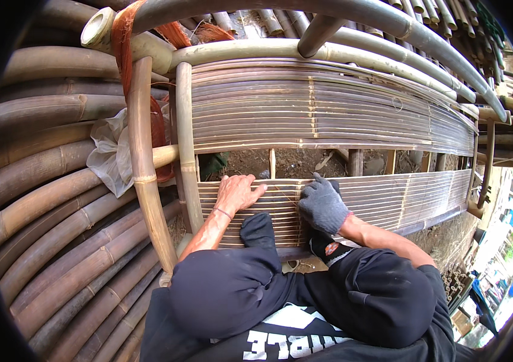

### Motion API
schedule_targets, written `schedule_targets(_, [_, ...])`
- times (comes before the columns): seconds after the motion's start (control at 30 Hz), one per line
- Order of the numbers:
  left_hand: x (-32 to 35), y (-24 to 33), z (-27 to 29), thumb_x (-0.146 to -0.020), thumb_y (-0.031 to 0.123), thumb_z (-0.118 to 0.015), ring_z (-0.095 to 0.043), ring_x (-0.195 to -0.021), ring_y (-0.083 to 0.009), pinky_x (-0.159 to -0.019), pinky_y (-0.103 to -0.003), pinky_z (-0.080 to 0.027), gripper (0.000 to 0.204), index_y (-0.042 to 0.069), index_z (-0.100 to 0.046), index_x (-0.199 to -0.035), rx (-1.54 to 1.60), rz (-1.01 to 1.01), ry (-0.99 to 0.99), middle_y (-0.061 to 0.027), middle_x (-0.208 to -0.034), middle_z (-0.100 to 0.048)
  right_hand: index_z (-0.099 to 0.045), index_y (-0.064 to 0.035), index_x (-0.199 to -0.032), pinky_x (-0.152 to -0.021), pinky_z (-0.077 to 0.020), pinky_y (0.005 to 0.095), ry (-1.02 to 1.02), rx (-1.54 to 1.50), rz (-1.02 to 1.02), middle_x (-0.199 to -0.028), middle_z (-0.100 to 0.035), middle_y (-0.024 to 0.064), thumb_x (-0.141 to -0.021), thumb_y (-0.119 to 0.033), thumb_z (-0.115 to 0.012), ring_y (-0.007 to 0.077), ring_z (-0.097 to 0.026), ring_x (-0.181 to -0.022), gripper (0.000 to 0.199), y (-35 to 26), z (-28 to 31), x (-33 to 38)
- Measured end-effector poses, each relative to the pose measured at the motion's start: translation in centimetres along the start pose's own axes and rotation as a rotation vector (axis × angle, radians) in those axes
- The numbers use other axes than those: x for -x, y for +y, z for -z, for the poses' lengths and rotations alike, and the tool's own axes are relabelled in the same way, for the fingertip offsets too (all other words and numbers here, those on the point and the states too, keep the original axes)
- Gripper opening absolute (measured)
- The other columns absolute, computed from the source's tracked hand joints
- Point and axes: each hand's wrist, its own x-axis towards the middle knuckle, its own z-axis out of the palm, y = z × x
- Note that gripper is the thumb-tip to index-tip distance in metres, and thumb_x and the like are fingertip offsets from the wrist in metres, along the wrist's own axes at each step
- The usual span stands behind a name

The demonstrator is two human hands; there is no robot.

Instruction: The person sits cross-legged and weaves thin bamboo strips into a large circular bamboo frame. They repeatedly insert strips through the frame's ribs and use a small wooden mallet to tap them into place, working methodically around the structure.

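Note:
My left hand [237,194], bare, rests on the near panel of thin bamboo slats [383,202], close to its left end. Its fingertips reach the panel's far edge and the thumb stands apart. To its right, my right hand [321,206], in a grey glove, is closed low over the same slats, its index finger pointing at that edge. What it may hold is hidden under the glove. A thin reddish strand [285,194] lies between the hands. Beyond an open gap lies the wider far slat panel [256,114]. My dark-covered feet [259,232] press near the panel's front edge.
A bamboo frame surrounds the panels, with a left post [142,163] and a far rail [232,52]. Thick bamboo poles [51,193] lie stacked at left, beside a crumpled plastic bag [111,151]. Orange-red fibre [125,42] wraps the far left corner. Soil [247,163] shows through the gap.

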Motion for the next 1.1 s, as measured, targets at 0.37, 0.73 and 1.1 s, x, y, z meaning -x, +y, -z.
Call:
schedule_targets(0.37, [-1.1, 4.0, 1.1, -0.076, 0.078, -0.061, -0.065, -0.103, -0.0404, -0.091, -0.051, -0.046, 0.095, -0.009, -0.066, -0.113, -0.102, -0.003, -0.092, -0.0270, -0.111, -0.067, -0.071, -0.0020, -0.096, -0.071, -0.0525, 0.0371, 0.501, -0.328, -0.125, -0.085, -0.071, 0.0117, -0.085, -0.009, -0.074, 0.0278, -0.068, -0.078, 0.013, 0.6, 18.9, 7.0])
schedule_targets(0.73, [-2.0, 4.4, -1.3, -0.095, 0.030, -0.052, -0.070, -0.069, -0.0389, -0.068, -0.050, -0.055, 0.042, 0.001, -0.070, -0.070, -0.018, -0.109, 0.233, -0.0210, -0.067, -0.068, -0.074, -0.0085, -0.091, -0.072, -0.0540, 0.0297, 0.825, 0.000, -0.736, -0.089, -0.072, 0.0091, -0.088, -0.012, -0.074, 0.0186, -0.067, -0.077, 0.005, 12.5, 11.5, 8.8])
schedule_targets(1.1, [-8.5, 0.1, -1.3, -0.084, 0.014, -0.053, -0.060, -0.113, -0.0469, -0.097, -0.047, -0.049, 0.045, -0.013, -0.056, -0.120, 0.460, 0.042, -0.249, -0.0377, -0.117, -0.060, -0.074, -0.0073, -0.082, -0.075, -0.0569, 0.0468, -0.173, -0.302, -0.323, -0.084, -0.072, 0.0208, -0.083, -0.023, -0.062, 0.0410, -0.070, -0.082, 0.020, 7.4, -9.7, -12.5])
